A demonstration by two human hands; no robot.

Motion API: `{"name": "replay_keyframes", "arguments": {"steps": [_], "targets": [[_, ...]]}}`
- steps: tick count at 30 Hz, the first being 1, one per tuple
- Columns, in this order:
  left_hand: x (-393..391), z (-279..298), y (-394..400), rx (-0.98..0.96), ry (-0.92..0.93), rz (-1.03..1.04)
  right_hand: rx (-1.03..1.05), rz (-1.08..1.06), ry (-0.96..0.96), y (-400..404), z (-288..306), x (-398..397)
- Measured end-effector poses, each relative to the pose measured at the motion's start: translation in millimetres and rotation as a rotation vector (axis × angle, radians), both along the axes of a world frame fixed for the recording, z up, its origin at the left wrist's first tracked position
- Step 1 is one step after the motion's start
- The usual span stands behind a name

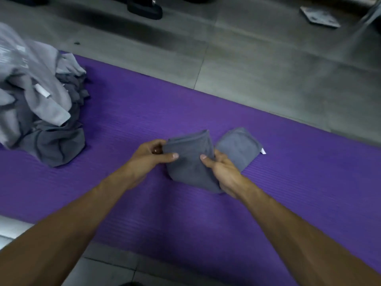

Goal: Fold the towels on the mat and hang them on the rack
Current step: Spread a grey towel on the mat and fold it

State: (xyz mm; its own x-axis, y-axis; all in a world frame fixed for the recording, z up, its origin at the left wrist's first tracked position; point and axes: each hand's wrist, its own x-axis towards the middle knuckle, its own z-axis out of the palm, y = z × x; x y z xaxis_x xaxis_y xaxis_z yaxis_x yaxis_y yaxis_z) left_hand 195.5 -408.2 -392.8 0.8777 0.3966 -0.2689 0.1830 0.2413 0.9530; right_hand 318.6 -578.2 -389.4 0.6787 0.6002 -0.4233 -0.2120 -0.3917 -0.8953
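Hands (153, 156), towel (190, 162), folded neighbour (239, 147) beside.

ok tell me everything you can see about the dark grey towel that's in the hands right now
The dark towel is a plain charcoal-grey cloth, soft-looking, folded into a small rough rectangle. It sits tilted over the purple mat, its lower end touching or close to it. The left hand pinches its left edge and the right hand its right edge, thumbs on top. Its upper right corner lies beside a lighter folded towel; whether they touch is unclear.
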Motion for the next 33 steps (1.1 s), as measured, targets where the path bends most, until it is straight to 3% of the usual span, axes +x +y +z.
{"name": "replay_keyframes", "arguments": {"steps": [3,7,11,16,19,24,26,27,29,31,33], "targets": [[19.9,-7.6,-40.3,-0.131,0.022,-0.097,0.182,-0.218,0.338,-30.9,8.2,2.3],[39.6,-22.7,-76.5,0.141,0.021,-0.176,0.276,-0.326,0.413,-63.0,12.1,11.6],[50.8,-20.3,-89.5,0.358,0.004,-0.31,0.211,-0.353,0.252,-72.1,18.8,33.7],[61.7,-18.2,-95.3,0.5,0.186,-0.306,0.22,-0.473,0.082,-74.6,18.3,82.9],[65.0,-19.5,-101.3,0.671,0.233,-0.302,0.197,-0.419,0.041,-70.9,14.6,108.7],[77.0,-17.3,-119.6,1.02,0.372,-0.268,-0.007,-0.378,-0.1,-60.5,-17.8,137.8],[79.0,-18.5,-123.6,1.068,0.447,-0.268,-0.093,-0.38,-0.146,-58.4,-32.2,142.3],[78.7,-18.7,-124.8,1.12,0.433,-0.233,-0.124,-0.393,-0.165,-57.5,-38.0,144.7],[75.6,-21.7,-124.5,1.401,0.202,-0.174,-0.179,-0.401,-0.199,-55.6,-44.3,148.9],[71.5,-31.9,-120.0,1.649,-0.103,-0.311,-0.274,-0.372,-0.267,-55.4,-45.2,153.5],[64.4,-43.5,-116.5,1.722,-0.184,-0.496,-0.395,-0.312,-0.368,-56.8,-36.4,151.5]]}}
